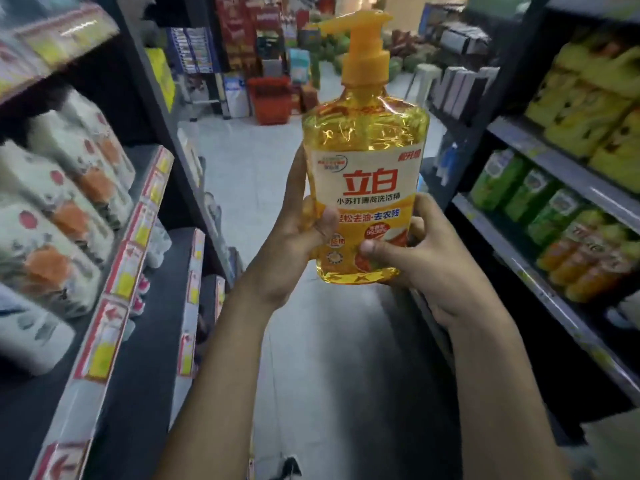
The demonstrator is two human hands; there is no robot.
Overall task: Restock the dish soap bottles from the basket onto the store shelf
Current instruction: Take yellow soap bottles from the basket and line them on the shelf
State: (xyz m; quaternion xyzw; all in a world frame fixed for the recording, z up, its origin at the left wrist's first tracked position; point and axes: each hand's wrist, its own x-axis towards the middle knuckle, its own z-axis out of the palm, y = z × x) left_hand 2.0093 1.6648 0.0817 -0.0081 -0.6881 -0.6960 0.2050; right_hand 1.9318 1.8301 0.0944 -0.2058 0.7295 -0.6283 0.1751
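A yellow dish soap bottle with an orange pump top and a white-and-yellow label is held upright in the middle of the aisle, label facing me. My left hand grips its lower left side, thumb across the label. My right hand holds its lower right side and base, thumb on the label. On the right, a store shelf carries green, yellow and orange bottles. No basket next to me is in view.
Shelves on the left hold wrapped white paper packs behind red-and-yellow price tags. The pale tiled aisle floor runs ahead to a red shopping basket and stacked goods at the far end.
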